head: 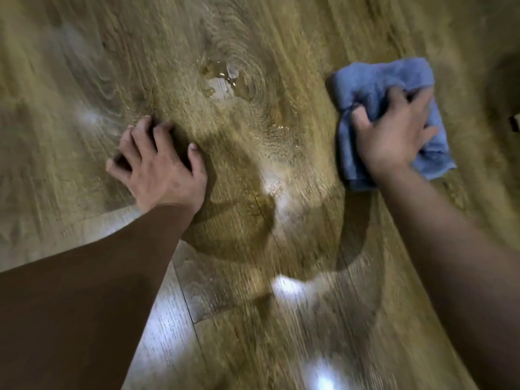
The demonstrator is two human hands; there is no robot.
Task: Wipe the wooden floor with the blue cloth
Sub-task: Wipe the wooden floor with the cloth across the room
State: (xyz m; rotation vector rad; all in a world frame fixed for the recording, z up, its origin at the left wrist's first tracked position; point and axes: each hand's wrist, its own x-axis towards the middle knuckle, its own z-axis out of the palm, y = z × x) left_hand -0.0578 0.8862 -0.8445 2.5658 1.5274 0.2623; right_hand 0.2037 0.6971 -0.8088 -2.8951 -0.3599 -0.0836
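Right hand [394, 133]: fingers [363, 119] curled into the bunched blue cloth [377, 80], gripping it and pressing it onto the wooden floor [281, 38]. Left hand [160, 164]: fingers spread, tips bent, braced on bare floor, holding nothing. Small wet puddle [219, 77] lies between the hands, further out, apart from the cloth. Frame motion-blurred. No readable writing.

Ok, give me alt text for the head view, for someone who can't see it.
The right hand grips a crumpled blue cloth against the wooden floor. The left hand braces on the boards with bent, spread fingers, and a small wet patch glistens between and beyond them.
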